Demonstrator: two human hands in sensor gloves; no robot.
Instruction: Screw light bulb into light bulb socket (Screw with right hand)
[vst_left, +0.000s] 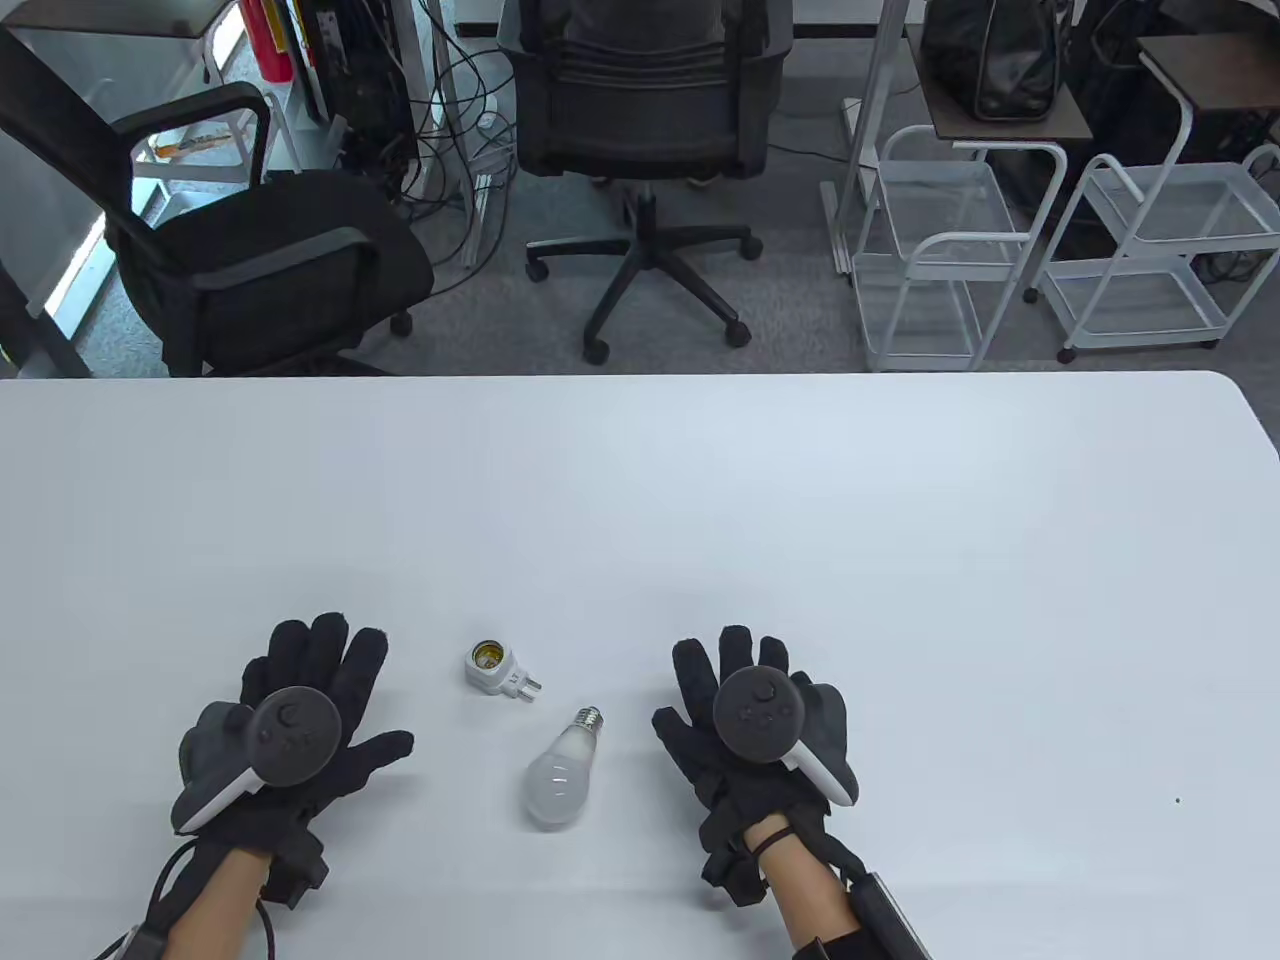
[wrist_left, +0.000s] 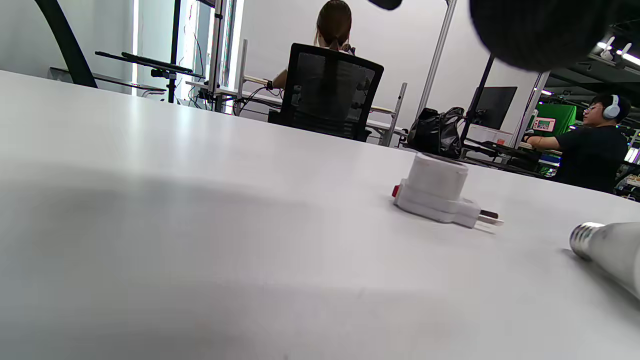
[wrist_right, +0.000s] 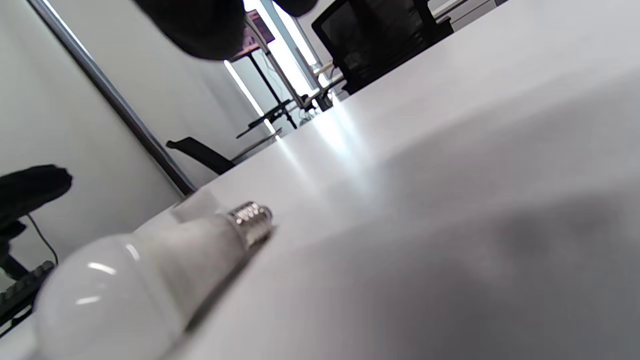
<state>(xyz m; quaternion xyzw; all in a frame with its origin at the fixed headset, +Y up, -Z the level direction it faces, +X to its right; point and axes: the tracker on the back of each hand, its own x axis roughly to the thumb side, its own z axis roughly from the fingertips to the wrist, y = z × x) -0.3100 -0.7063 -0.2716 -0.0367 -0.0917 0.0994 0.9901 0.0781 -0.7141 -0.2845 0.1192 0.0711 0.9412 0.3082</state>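
Left hand (vst_left: 290, 735) lies flat on the table (vst_left: 900, 560), fingers spread, empty. Just right of it the socket (vst_left: 495, 670) sits mouth-up, prongs toward the bulb (vst_left: 560, 772), which lies on its side between the hands, screw base toward the socket. Right hand (vst_left: 760, 735) flat, fingers relaxed, empty. Bulb judged light, smooth, fragile: hold the globe's widest part. Socket light, rigid: pinch its body.

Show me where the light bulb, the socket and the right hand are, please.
light bulb (vst_left: 557, 786), table view, on its white globe
socket (vst_left: 484, 657), table view, on its threaded opening
right hand (vst_left: 758, 735), table view, on its back
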